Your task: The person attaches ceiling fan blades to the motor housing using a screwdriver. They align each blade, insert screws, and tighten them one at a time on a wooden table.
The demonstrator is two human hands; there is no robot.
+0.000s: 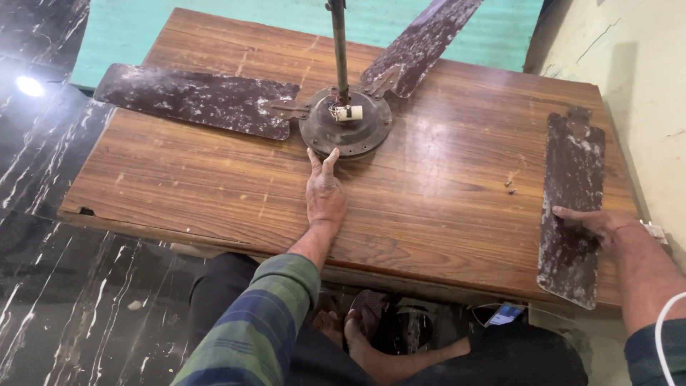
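Ref. landmark: round rusty-brown metal fan motor housing (346, 131), sitting at centre-rear of the brown wood-grain desk (214, 193), w/ a dark downrod (339, 43) rising upright from its hub. Left hand (325, 194) lies flat on the desk just in front of the housing, fingers (323, 161) extended, close together, tips touching the housing rim; nothing gripped. Right hand (597, 225) is well to the right of the housing, palm down on the detached brown paint-flecked metal fan blade (572, 207), fingers spread flat, pressing not grasping. Two blades remain attached: one (196, 100) to the left, one (421, 43) rear-right. Two small screws (510, 186) lie loose between housing and detached blade. Recommendation: brace the housing firmly so it can't rotate, keep the screws clear of the sliding blade, and move the blade flat, w/o lifting its overhanging front end.
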